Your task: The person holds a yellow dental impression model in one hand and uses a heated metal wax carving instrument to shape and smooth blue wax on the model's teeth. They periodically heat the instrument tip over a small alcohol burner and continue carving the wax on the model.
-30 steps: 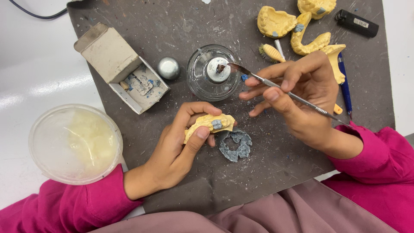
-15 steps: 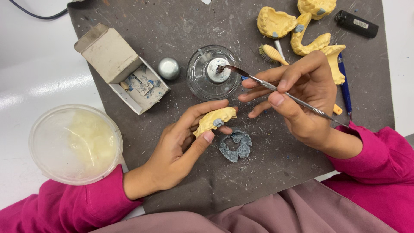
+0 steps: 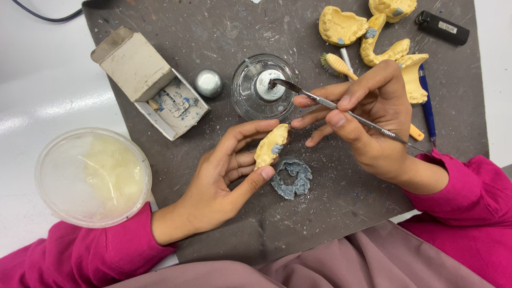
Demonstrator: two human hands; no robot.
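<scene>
Altogether five yellow casts (one held)

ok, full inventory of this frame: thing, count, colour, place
grey work mat: 1, dark grey, covering the white table
yellow plaster dental cast: 1, yellow with a blue spot, in left hand
thin metal spatula tool: 1, silver, in right hand, tip at the burner top
small glass burner: 1, clear, mat centre
blue-grey wax ring: 1, on mat below the cast
open cardboard box: 1, beige, upper left
round metal cap: 1, silver, beside box
lidded plastic tub: 1, translucent, left on table
spare yellow casts: several, upper right
black lighter: 1, top right
blue pen: 1, right
left hand: holding cast
right hand: holding spatula
</scene>
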